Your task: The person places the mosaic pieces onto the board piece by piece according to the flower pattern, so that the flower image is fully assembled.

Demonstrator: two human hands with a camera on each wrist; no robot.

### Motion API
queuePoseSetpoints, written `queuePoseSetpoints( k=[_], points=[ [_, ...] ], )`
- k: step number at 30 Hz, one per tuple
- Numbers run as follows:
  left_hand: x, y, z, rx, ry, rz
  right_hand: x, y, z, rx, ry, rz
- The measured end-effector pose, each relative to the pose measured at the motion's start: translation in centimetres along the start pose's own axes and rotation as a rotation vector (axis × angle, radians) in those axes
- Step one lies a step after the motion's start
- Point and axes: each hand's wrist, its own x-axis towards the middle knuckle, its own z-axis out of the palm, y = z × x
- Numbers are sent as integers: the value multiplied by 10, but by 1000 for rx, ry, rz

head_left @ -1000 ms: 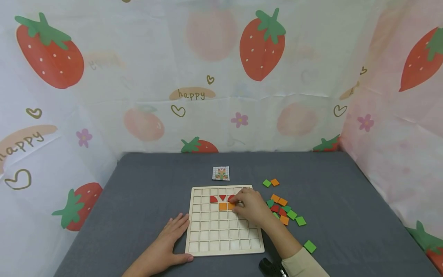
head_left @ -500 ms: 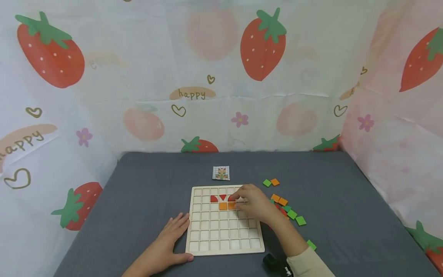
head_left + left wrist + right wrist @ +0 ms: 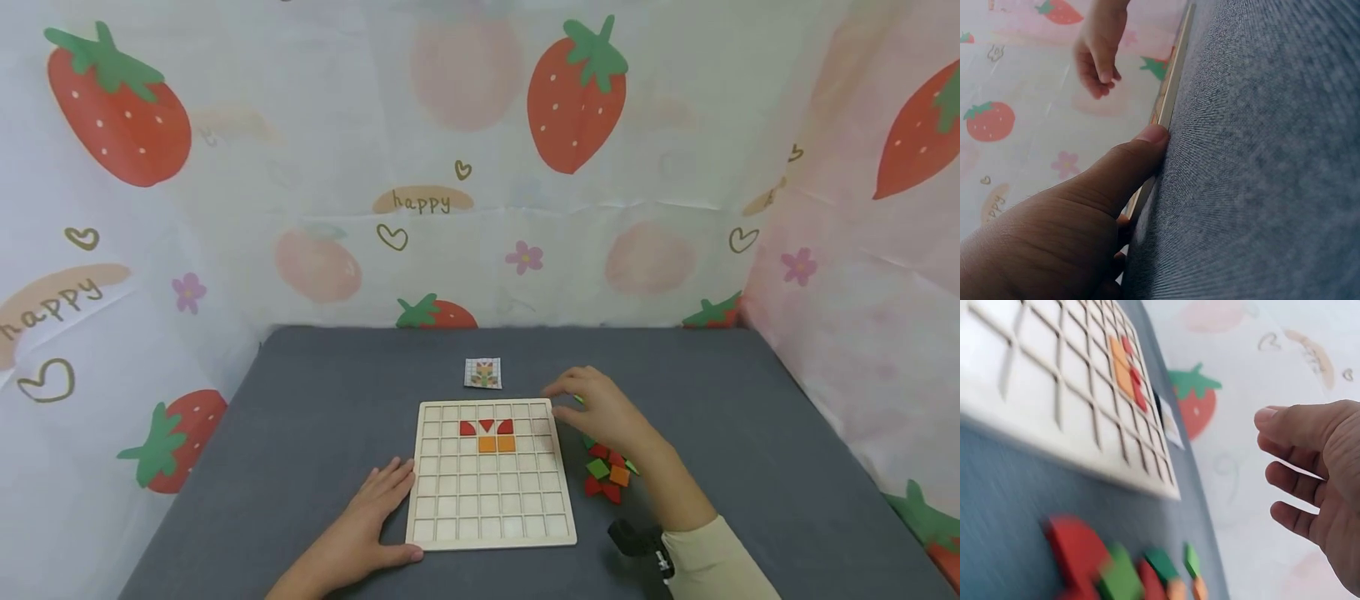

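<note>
Pale wooden grid board (image 3: 491, 483), left hand (image 3: 367, 515) touching its near-left edges, right hand (image 3: 603, 410) hovering far right, both thumbs apart from fingers, strawberry cloth (image 3: 472, 275) behind (reading "happy").

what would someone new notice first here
Probably the big red strawberries printed on the cloth behind the table. Next, likely, the pale grid board with five red and orange tiles in its far half. The left hand touches its left edge; the right hand hovers near its far right corner.
</note>
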Motion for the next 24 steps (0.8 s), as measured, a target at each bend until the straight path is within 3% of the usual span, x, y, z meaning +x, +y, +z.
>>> queuePoseSetpoints(
  k=[9, 24],
  points=[
    [0, 1, -1, -13, 4, 0, 4, 52, -38, -44, -24, 73],
    [1, 0, -1, -13, -4, -1, 11, 105, -23, 65, -166, 195]
  ],
)
